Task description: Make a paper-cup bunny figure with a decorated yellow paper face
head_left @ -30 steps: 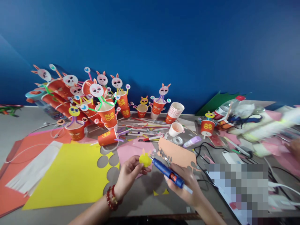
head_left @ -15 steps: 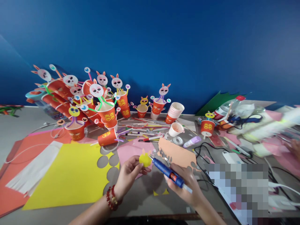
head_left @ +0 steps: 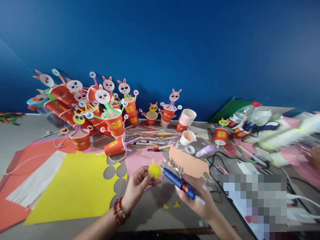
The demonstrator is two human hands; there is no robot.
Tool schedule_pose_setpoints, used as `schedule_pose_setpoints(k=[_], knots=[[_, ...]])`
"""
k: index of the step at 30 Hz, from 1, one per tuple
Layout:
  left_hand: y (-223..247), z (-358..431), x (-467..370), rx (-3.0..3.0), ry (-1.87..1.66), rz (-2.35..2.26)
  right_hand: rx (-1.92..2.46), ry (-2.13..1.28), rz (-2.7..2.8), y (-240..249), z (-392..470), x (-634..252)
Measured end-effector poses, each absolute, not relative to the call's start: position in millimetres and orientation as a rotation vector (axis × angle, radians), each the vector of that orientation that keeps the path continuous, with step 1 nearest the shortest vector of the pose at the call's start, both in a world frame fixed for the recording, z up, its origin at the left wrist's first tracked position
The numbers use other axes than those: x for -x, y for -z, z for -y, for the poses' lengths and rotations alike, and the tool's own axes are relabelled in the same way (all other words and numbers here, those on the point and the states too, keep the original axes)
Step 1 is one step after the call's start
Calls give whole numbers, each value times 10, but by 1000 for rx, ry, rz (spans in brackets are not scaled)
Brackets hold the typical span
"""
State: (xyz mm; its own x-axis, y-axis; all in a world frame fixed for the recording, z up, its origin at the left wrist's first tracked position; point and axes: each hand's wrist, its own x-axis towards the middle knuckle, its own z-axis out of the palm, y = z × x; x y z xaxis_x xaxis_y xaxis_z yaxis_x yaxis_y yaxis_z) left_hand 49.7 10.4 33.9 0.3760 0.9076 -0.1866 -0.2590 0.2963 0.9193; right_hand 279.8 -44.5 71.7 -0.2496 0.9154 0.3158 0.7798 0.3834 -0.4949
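Pinched a flat, round, yellow paper disc (head_left: pixel 155 170) with two small, pale pink paper ears (head_left: pixel 153 161) in the left fingers (head_left: pixel 144 171), bent inward and closed on it, low over the near half of the desk (head_left: pixel 147 213). Gripped it at the lower left rim, ears upward, most of its yellow surface uncovered to the right of the fingertips. Wore a red bead bracelet (head_left: pixel 121 211) on the left wrist.

Wrapped the right fingers (head_left: pixel 183 199) around a slim, blue, plastic glue gun (head_left: pixel 175 179), slanted with its rear end toward the desk's near edge and its tip toward the disc. Pointed the narrow nozzle (head_left: pixel 161 168) at the disc's right rim, very close to the paper; could not tell contact from gap there.

Had a pink paper sheet (head_left: pixel 135 160) and a peach paper sheet (head_left: pixel 187 161) with ragged cut-outs just beyond, around mid-desk. Had a large yellow paper sheet (head_left: pixel 75 186) toward the left edge, red paper cups (head_left: pixel 116 124) with rabbit heads by the far left corner, and another person's blurred hand (head_left: pixel 314 159) toward the right edge.
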Motion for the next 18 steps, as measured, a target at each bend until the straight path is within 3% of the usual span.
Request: schedule_pose_setpoints(k=[18], knots=[[-293,-105,-497,-933,-930,-803,1425,-264,2135,-654,472,-2773]])
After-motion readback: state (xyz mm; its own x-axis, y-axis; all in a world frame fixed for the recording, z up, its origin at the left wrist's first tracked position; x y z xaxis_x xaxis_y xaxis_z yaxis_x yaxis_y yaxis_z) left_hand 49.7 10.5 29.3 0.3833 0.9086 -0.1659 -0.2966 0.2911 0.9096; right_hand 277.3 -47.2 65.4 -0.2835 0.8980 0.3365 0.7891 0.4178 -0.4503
